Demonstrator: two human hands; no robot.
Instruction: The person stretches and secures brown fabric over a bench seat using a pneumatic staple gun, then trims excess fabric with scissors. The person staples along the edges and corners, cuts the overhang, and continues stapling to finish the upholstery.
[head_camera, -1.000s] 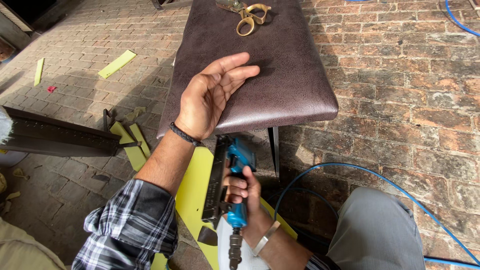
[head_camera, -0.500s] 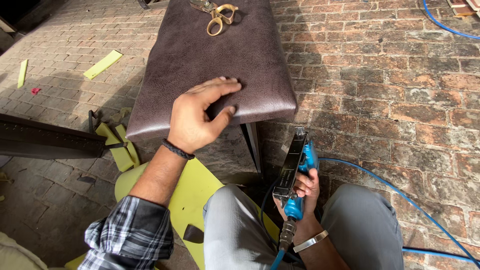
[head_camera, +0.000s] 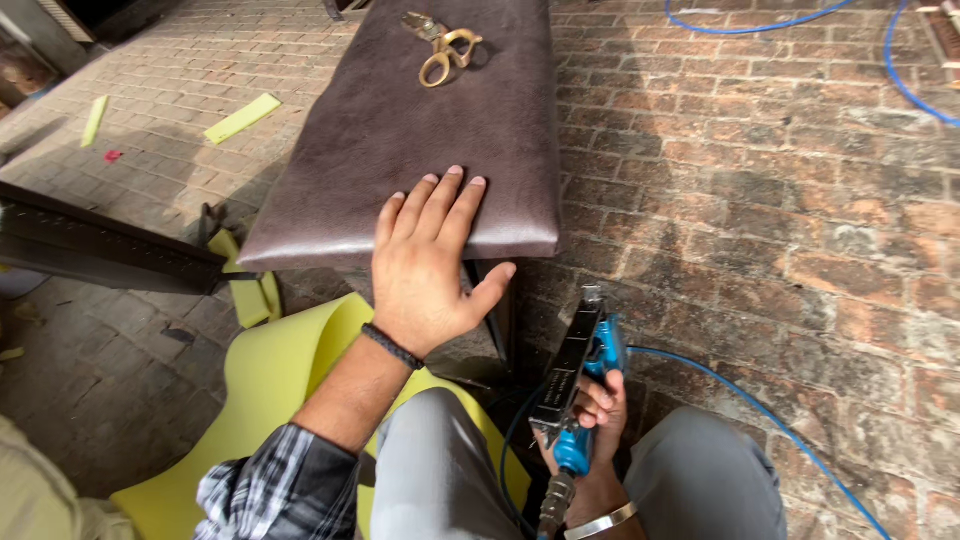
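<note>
At the bottom of the frame, right of centre, the right hand (head_camera: 598, 425) has its fingers (head_camera: 596, 396) curled tight around the grip of a blue pneumatic staple gun (head_camera: 580, 385), whose dark magazine points up the frame toward the bench. A metal bangle (head_camera: 600, 523) shows at that wrist, and a thin blue air hose (head_camera: 770, 440) curves away from the tool across the lower right. Grey trousered knees (head_camera: 440, 470) fill the bottom centre, over a piece of yellow foam (head_camera: 270, 385) lying at lower left.

Just above, in the middle of the frame, the left hand (head_camera: 432, 270) lies palm down on the near edge of a padded seat cushion covered in dark brown leatherette (head_camera: 420, 130). Its fingers (head_camera: 440, 205) are straight and close together on the cover, and the thumb is spread out to the right over the cushion's front edge. A black band (head_camera: 392, 346) circles the wrist, with a plaid sleeve (head_camera: 270, 485) below it.

Farther up, near the top centre, gold-handled scissors (head_camera: 445, 45) rest on the cushion's far part. A dark metal bar (head_camera: 100, 245) crosses the left edge. Yellow foam scraps (head_camera: 242, 117) lie on the brick floor (head_camera: 780, 200) at upper left, and more blue hose (head_camera: 750, 22) loops across the upper right.
</note>
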